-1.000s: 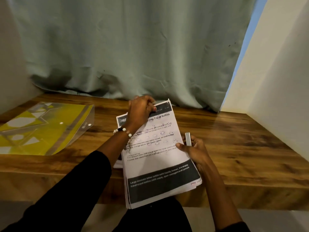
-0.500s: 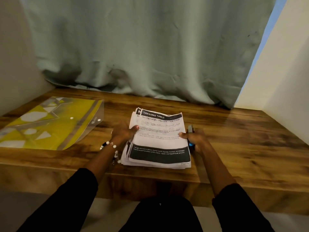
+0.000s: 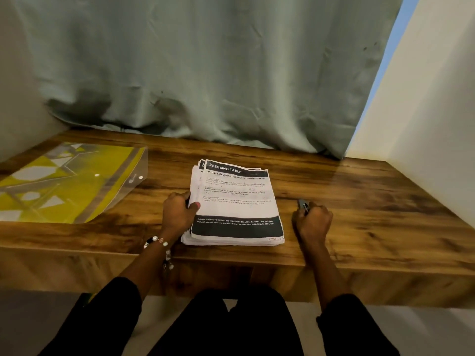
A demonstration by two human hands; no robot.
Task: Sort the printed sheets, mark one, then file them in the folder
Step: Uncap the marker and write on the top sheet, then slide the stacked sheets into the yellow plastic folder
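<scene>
Wooden desk [image 3: 359, 201] before a curtain [image 3: 205, 73]: you have one stack of sheets [image 3: 236, 201] at centre, one folder [image 3: 64, 186] far left. Your left hand [image 3: 177, 214] pinches the stack's left edge; your right hand [image 3: 313, 222] curls round a half-hidden pen [image 3: 303, 205].

The scene is dim and warm-toned. A strip of cool blue daylight shows at the curtain's [image 3: 205, 68] right edge, and the right wall [image 3: 424, 111] is the brightest surface. The tabletop [image 3: 359, 201] carries a soft sheen, and the clear folder [image 3: 77, 181] catches glare. Shadow pools under the curtain hem. Straight lines bow toward the frame edges (wide-angle lens). Fine print on the sheets [image 3: 236, 201] is blurred.
</scene>
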